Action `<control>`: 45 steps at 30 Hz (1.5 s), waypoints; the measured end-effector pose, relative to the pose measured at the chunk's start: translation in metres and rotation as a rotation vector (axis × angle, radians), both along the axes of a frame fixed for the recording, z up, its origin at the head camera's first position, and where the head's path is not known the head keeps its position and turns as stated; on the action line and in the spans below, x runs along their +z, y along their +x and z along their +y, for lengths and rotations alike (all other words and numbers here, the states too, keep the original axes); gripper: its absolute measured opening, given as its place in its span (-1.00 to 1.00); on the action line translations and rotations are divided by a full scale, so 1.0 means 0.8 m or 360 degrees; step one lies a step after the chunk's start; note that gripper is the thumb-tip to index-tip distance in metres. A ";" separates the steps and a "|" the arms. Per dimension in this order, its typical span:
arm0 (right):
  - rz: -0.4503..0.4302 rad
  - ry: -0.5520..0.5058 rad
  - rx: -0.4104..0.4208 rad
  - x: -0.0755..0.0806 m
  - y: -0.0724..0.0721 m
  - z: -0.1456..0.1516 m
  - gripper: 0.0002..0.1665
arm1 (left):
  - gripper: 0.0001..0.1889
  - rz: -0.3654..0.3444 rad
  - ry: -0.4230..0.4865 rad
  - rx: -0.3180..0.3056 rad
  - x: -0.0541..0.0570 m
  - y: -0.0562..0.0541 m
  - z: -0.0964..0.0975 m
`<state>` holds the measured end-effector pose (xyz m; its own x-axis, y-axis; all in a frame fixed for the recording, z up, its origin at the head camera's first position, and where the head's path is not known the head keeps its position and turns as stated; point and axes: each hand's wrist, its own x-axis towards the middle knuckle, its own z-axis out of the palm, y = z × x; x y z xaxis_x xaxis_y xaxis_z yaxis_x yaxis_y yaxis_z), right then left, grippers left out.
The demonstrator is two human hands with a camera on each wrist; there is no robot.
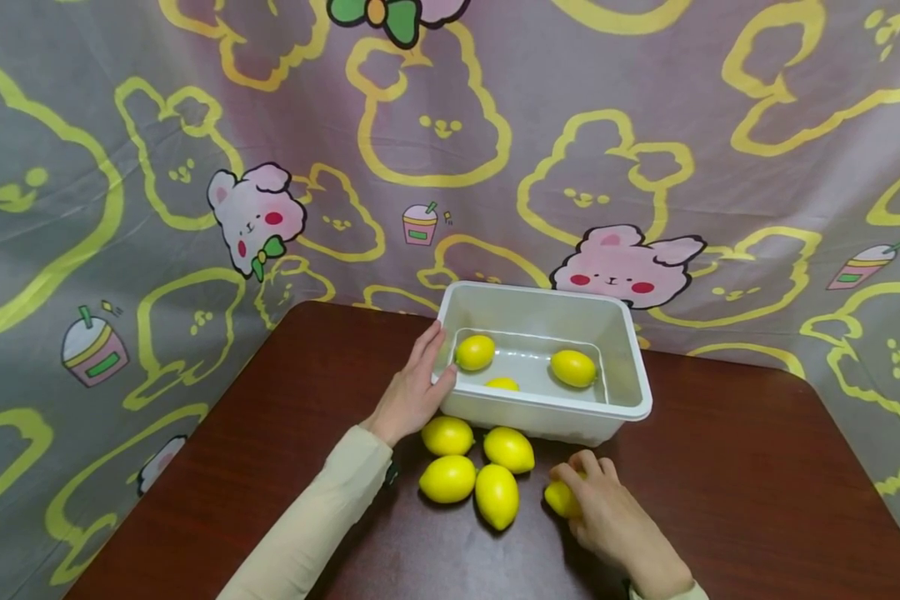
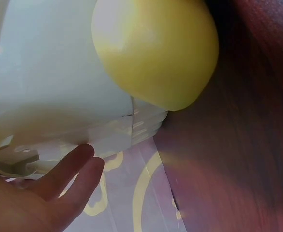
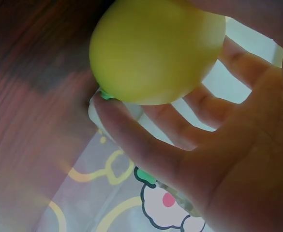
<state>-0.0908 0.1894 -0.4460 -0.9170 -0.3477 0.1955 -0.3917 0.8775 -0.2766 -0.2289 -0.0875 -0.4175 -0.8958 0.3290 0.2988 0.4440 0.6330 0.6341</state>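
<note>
Near the table's front, my right hand point(image 1: 615, 518) curls its fingers round a yellow lemon point(image 1: 561, 500), partly covered by them. The right wrist view shows that lemon point(image 3: 153, 53) between thumb and fingers, its green tip by a fingertip. My left hand point(image 1: 411, 393) rests against the left side of a white plastic bin point(image 1: 547, 408), fingers fairly straight and thumb at the rim. Three lemons lie in the bin, one point(image 1: 573, 368) at the right and one point(image 1: 476, 352) at the left; the third is mostly hidden by the front wall. Several loose lemons point(image 1: 497, 496) cluster before the bin.
The bin stands towards the back of a dark brown wooden table point(image 1: 727, 467). A patterned cloth point(image 1: 487, 233) with cartoon animals hangs behind the table and along both sides.
</note>
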 end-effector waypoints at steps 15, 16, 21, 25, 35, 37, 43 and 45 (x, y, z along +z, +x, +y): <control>-0.0023 -0.0029 -0.0038 -0.001 0.000 -0.002 -0.35 | -0.32 -0.0019 0.0007 -0.0003 0.002 0.000 0.001; -0.0037 -0.0028 -0.0044 -0.001 0.000 -0.002 -0.35 | -0.32 -0.0019 0.0011 -0.0004 0.002 0.000 0.001; -0.0097 -0.0015 -0.0060 -0.002 -0.003 -0.004 -0.34 | -0.32 -0.0024 0.0014 -0.0001 0.003 -0.001 0.001; -0.0108 -0.0005 -0.0058 -0.004 -0.005 -0.004 -0.32 | -0.34 0.0000 0.0004 0.0006 0.004 -0.001 0.003; -0.0103 -0.0011 -0.0076 -0.006 -0.006 -0.003 -0.33 | -0.32 -0.0004 0.0002 -0.0001 0.003 -0.001 0.002; -0.0097 -0.0010 -0.0074 -0.008 -0.007 -0.004 -0.33 | -0.32 -0.0012 0.0003 -0.0005 0.002 -0.001 0.002; -0.0081 -0.0011 -0.0063 -0.011 -0.007 -0.003 -0.33 | -0.34 -0.0018 0.0013 0.0008 0.002 0.001 0.001; -0.0081 -0.0014 -0.0065 -0.011 -0.007 -0.003 -0.33 | -0.34 -0.0021 0.0012 0.0015 0.002 0.001 0.001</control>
<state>-0.0966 0.1869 -0.4552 -0.9393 -0.3081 0.1514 -0.3407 0.8899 -0.3032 -0.2278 -0.0868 -0.4158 -0.9026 0.3185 0.2895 0.4299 0.6323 0.6446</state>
